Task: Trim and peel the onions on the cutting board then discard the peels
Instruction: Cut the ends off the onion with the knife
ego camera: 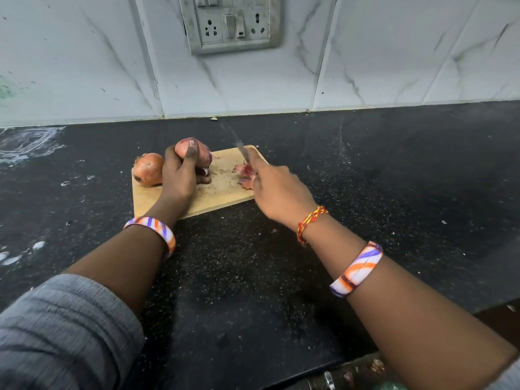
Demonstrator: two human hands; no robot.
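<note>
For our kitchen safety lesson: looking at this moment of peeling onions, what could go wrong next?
The blurred steel knife in the right hand may be moving, close to the left hand gripping the pinkish, partly peeled onion: it could nick fingers. The round, unpeeled brown onion at the wooden cutting board's edge might roll off.

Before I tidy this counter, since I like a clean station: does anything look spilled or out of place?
Yes. White smears and wet-looking patches mark the black counter at far left, and a peel scrap lies by the wall, off the cutting board.
</note>
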